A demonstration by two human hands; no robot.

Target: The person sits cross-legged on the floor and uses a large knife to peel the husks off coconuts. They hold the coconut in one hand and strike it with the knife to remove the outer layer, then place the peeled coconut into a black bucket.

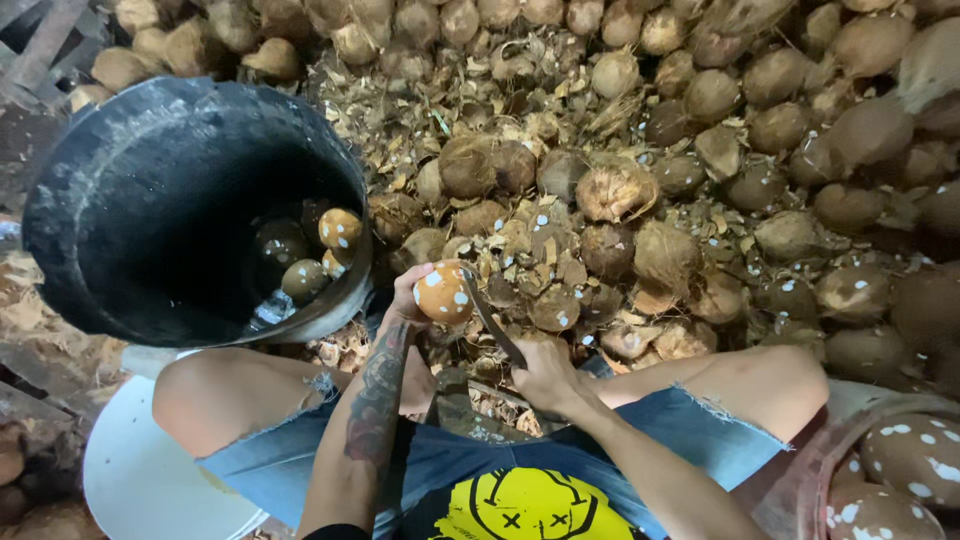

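Observation:
My left hand [408, 295] holds a peeled, brown coconut [444, 292] with white spots, raised between my knees. My right hand [545, 378] grips the handle of a curved knife [490, 318], whose blade reaches up to the right side of that coconut. A big black bucket [60, 215] stands at the left, with several peeled coconuts [340, 228] lying in water at its bottom.
A large heap of husked coconuts [790, 130] and shell chips [545, 240] fills the ground ahead. A white round stool or lid [140, 470] lies at the lower left. A reddish container [800, 480] with peeled coconuts [915, 455] sits at the lower right.

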